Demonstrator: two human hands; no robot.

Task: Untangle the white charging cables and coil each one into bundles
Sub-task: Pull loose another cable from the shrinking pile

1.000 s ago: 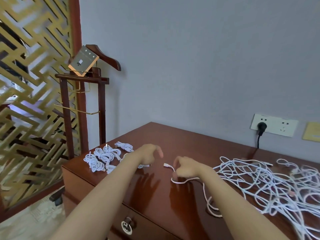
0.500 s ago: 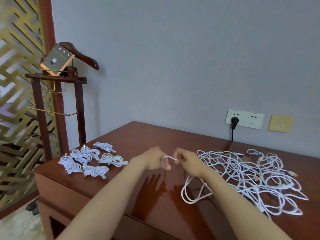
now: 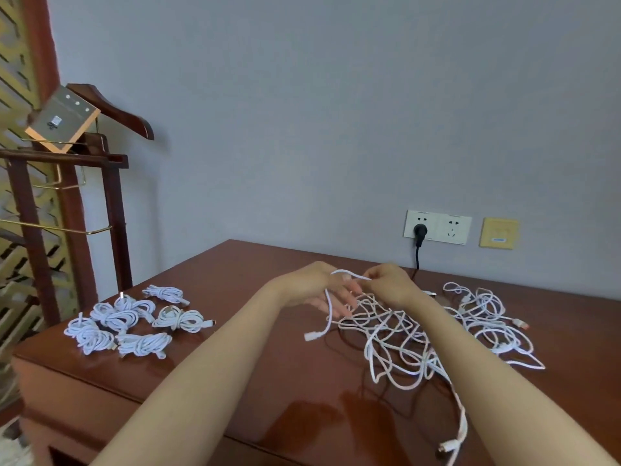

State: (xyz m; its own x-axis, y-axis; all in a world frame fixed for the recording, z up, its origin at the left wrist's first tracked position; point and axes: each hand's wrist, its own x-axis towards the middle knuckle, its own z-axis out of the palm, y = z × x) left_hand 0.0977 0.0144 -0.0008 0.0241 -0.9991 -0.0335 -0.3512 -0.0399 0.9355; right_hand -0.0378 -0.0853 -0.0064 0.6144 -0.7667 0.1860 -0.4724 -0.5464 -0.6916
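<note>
— What grips the cable?
— The right hand (image 3: 386, 285) pinches a white cable (image 3: 329, 307) in curled fingertips, just above the far-left edge of the tangle (image 3: 413, 334). The pinch itself is hidden behind the knuckles.
— And the other hand?
— The left hand (image 3: 312, 287), left of the tangle, has its fingers spread and fairly straight, and the cable arches over them. Whether the thumb presses it, I cannot tell.
— Which way does the cable run?
— From the arch it drops almost vertically, then curves left to its connector (image 3: 309, 337), which lies on the table (image 3: 268, 381) just left of the tangle.
— Anything else?
— Coiled bundles (image 3: 134, 322) lie well left of the tangle. One strand (image 3: 464, 428) trails from the tangle's near side, and its end is blurred.
</note>
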